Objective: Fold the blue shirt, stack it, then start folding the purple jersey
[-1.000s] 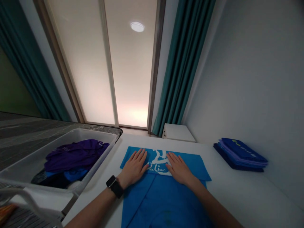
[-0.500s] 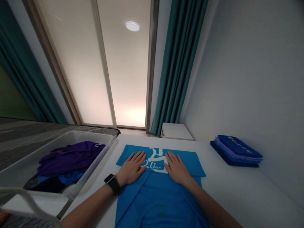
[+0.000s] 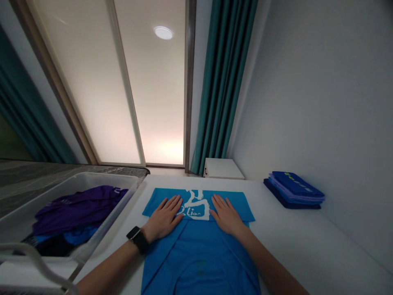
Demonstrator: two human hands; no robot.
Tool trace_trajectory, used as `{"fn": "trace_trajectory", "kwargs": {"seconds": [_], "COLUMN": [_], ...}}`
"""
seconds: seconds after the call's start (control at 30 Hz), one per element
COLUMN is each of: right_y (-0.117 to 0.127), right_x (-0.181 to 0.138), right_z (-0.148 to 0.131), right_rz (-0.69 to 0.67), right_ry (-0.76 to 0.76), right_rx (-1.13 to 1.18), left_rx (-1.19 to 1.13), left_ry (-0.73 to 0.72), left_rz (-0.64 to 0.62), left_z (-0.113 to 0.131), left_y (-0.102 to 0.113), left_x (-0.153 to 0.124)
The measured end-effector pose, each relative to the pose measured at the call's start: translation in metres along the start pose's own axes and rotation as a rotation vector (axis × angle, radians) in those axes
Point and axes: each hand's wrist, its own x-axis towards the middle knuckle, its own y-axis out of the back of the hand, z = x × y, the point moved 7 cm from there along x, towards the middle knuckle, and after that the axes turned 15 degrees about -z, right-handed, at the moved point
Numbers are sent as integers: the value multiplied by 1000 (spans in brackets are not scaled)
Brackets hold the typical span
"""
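On blue shirt (image 3: 199, 254), left hand (image 3: 162, 219) and right hand (image 3: 227, 217) lie flat

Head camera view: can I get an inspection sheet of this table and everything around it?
Surface: white table.
Job's things: blue T-shirt with white print, laid flat, partly folded.
Clutter: plastic bin at left holding purple and blue garments; stack of folded shirts at right by the wall.
Grippers: left hand, with smartwatch, and right hand lie open, flat on the shirt beside the print.
Cables: nothing seen.
Surroundings: teal curtain, frosted window panels, small white cabinet.
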Motion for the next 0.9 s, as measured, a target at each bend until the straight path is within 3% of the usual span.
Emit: {"fn": "trace_trajectory", "kwargs": {"seconds": [0.2, 0.43, 0.77, 0.9], "right_y": [4, -3, -6, -5], "right_x": [-11, -16, -17, -18], "right_z": [25, 42, 41, 42], "right_rz": [46, 82, 154, 136], "right_ry": [-35, -68, -55, -68], "right_rx": [-58, -46, -29, -19], "left_rx": [-28, -11, 11, 12], "left_ry": [-95, -149, -85, -34], "left_rz": [-34, -44, -20, -28], "left_z": [48, 104, 112, 88], "left_y": [10, -3, -11, -4], "left_x": [27, 80, 92, 87]}}
